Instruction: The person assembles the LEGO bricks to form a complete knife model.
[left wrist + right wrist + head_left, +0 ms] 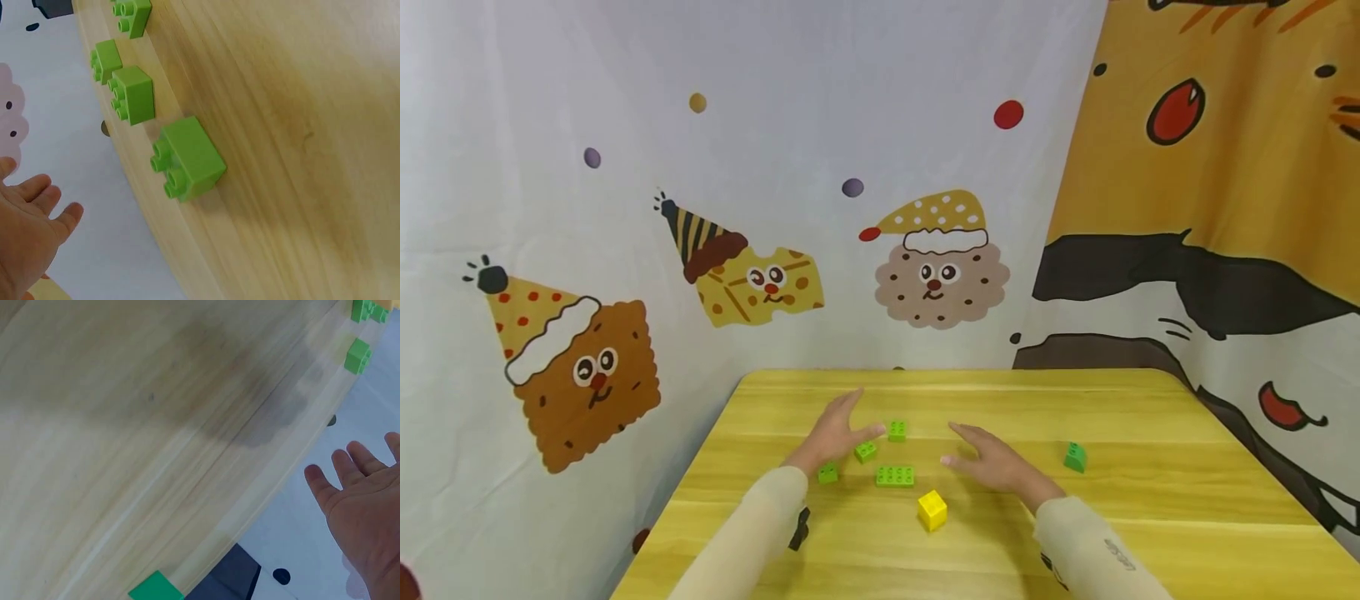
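In the head view my left hand (838,432) hovers over the left part of the table, fingers apart and holding nothing. Close by it are three small light green toy bricks: one by the wrist (827,473), a second below the thumb (866,452), and a third farther back (897,431). A longer light green brick (895,476) lies between the hands. My right hand (992,460) is held above the table too, its fingers extended and its grasp empty. The yellow block (932,510) sits nearer the front, left of the right wrist.
A darker green brick with a curved side (1075,457) lies on the right of the wooden table (1150,533). Behind the table's far edge hangs a pale cloth (790,108) printed with cartoon figures.
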### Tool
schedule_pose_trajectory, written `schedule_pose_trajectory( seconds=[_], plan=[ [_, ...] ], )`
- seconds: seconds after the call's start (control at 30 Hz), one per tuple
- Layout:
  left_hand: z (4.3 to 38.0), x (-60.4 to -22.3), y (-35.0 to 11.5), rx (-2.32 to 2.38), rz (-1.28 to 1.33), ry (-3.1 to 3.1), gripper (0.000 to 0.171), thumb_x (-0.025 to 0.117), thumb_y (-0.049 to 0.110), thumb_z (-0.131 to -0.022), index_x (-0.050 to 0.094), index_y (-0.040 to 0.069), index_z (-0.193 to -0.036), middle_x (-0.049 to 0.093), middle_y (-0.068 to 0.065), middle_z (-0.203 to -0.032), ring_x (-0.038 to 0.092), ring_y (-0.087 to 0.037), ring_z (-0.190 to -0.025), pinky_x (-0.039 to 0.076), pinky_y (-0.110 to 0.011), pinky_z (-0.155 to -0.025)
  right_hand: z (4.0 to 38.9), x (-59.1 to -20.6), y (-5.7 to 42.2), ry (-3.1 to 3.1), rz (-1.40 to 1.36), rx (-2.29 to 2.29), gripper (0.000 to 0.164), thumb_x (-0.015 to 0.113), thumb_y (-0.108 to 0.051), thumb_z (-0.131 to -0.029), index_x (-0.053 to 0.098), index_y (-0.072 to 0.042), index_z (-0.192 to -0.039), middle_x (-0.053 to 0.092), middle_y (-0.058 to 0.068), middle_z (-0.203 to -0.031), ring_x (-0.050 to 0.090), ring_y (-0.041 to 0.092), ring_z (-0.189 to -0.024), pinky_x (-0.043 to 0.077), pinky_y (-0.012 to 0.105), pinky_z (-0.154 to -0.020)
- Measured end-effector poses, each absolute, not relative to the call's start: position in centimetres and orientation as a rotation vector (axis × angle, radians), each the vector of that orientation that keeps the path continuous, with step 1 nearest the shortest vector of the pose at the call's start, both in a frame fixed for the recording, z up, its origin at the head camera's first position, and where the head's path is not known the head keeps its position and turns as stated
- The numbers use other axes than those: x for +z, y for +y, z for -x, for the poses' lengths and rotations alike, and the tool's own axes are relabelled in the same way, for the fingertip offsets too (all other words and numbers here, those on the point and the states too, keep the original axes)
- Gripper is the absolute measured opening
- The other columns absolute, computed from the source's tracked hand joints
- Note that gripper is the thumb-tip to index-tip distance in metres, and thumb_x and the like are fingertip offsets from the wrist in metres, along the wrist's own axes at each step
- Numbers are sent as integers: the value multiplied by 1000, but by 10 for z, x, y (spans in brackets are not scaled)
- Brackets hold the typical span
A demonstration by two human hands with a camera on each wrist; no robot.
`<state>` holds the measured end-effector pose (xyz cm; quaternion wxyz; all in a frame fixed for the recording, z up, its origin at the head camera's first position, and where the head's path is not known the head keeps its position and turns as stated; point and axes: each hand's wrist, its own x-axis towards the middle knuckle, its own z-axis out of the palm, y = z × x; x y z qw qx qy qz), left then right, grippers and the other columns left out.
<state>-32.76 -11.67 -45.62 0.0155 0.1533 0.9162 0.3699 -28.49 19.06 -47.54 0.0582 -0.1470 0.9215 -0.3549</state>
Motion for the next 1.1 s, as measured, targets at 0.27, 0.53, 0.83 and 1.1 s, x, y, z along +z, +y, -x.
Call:
schedule_pose_trajectory(
  seconds=[0.27, 0.53, 0.83, 1.1],
  plan=[
    [322, -462, -115, 1336, -450, 2740, 96, 67, 65, -84, 29, 16, -157, 34, -14, -156, 30, -37, -143, 27, -60, -111, 275, -479, 182, 2682, 395, -1201, 80, 67, -57, -88, 41, -17, -152, 37, 19, -153, 34, 44, -139, 28, 66, -107],
    [320, -462, -114, 1432, -471, 2651, 86, 71, 52, -89, 34, 12, -155, 45, -16, -147, 42, -36, -134, 36, -59, -105, 274, -482, 181, 2645, 455, -1214, 76, 70, -49, -90, 42, -13, -151, 41, 20, -151, 42, 43, -133, 33, 66, -103],
    [316, -470, -115, 1465, -480, 2585, 76, 70, 46, -91, 39, 17, -153, 50, -13, -143, 45, -33, -131, 38, -58, -103, 271, -489, 180, 2521, 537, -1300, 74, 73, -36, -91, 42, -4, -150, 44, 23, -147, 44, 43, -130, 36, 64, -102],
    [309, -479, -111, 1466, -473, 2565, 73, 72, 44, -90, 44, 12, -149, 53, -12, -138, 48, -33, -128, 39, -56, -102, 265, -492, 180, 2411, 550, -1369, 75, 78, -34, -87, 45, -3, -147, 46, 23, -145, 46, 42, -127, 39, 61, -101]
  ],
)
